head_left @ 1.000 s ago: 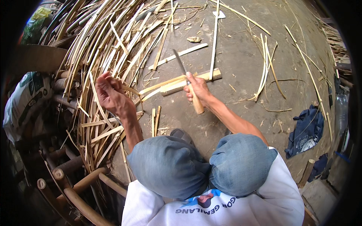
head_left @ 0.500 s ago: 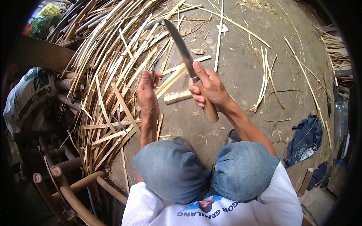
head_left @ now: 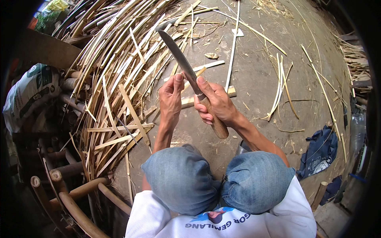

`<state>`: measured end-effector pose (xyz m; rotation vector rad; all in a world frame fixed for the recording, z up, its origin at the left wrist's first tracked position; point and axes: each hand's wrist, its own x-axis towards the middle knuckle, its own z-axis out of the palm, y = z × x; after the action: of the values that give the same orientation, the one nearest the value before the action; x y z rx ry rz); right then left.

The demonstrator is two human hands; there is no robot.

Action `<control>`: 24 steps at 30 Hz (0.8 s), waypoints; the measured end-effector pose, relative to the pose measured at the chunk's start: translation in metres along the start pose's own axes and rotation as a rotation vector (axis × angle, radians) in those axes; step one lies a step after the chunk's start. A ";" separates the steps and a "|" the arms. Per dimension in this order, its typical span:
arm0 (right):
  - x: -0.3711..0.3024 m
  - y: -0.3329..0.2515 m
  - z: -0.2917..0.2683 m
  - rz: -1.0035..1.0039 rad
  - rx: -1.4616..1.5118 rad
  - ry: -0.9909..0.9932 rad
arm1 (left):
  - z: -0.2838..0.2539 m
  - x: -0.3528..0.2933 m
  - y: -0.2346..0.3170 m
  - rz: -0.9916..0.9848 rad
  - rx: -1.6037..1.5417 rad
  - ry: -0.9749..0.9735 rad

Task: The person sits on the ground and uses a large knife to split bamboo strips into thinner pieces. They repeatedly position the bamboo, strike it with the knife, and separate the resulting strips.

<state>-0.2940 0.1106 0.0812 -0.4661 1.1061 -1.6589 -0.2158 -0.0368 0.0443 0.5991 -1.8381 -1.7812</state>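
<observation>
My right hand (head_left: 217,103) grips the wooden handle (head_left: 216,123) of a large knife, thumb along the base of the blade. The long dark blade (head_left: 180,57) slants up and away to the left. My left hand (head_left: 170,97) is closed in a pinch, its fingertips close against the blade's near part. Whatever it pinches is too small or hidden to make out. Behind both hands a short split bamboo piece (head_left: 231,92) lies on the ground, its middle covered. A pale bamboo strip (head_left: 216,63) lies beyond the blade.
A big heap of bamboo strips (head_left: 107,59) fills the left side. Bamboo poles (head_left: 77,192) form a frame at lower left, near a white sack (head_left: 31,97). Loose strips (head_left: 279,85) and a dark blue cloth (head_left: 317,152) lie to the right. My knees (head_left: 256,178) are bent below.
My left hand has moved right and slightly up, from apart to close against the knife blade. The knife has tilted further left in my right hand. More of the bamboo piece shows at right.
</observation>
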 end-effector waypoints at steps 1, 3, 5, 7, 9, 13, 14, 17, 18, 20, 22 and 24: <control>0.000 0.000 0.001 0.006 -0.015 0.010 | 0.000 0.000 0.000 -0.003 0.003 -0.002; -0.001 -0.002 0.004 -0.011 0.000 0.012 | 0.000 0.000 0.002 -0.003 0.010 0.008; -0.001 -0.001 0.001 -0.016 0.001 0.018 | 0.006 0.000 0.003 -0.003 0.009 0.019; -0.001 0.004 -0.003 -0.011 -0.005 0.008 | 0.006 0.001 0.000 -0.011 0.004 0.023; -0.001 0.002 -0.001 -0.019 0.002 0.003 | 0.005 0.002 0.000 -0.013 0.001 0.024; -0.001 0.003 -0.001 -0.020 0.009 0.002 | 0.003 0.003 -0.003 -0.007 0.007 0.010; -0.001 0.003 -0.001 -0.021 0.012 0.005 | 0.002 0.003 -0.004 -0.005 0.013 0.007; 0.000 0.003 0.000 -0.024 0.017 0.011 | 0.005 0.003 -0.002 0.006 0.018 0.022; 0.000 0.002 0.000 -0.025 0.015 0.008 | 0.004 0.003 -0.002 0.001 0.022 0.018; 0.000 0.002 0.000 -0.020 0.014 0.011 | 0.003 0.003 -0.003 -0.010 0.030 0.011; 0.000 0.005 -0.003 -0.009 0.011 0.024 | 0.005 0.003 -0.002 -0.008 0.013 0.011; 0.000 0.006 -0.005 -0.007 0.022 0.026 | 0.008 0.003 -0.001 -0.002 -0.004 0.003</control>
<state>-0.2947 0.1123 0.0739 -0.4354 1.1057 -1.6858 -0.2233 -0.0327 0.0433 0.6016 -1.8321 -1.7842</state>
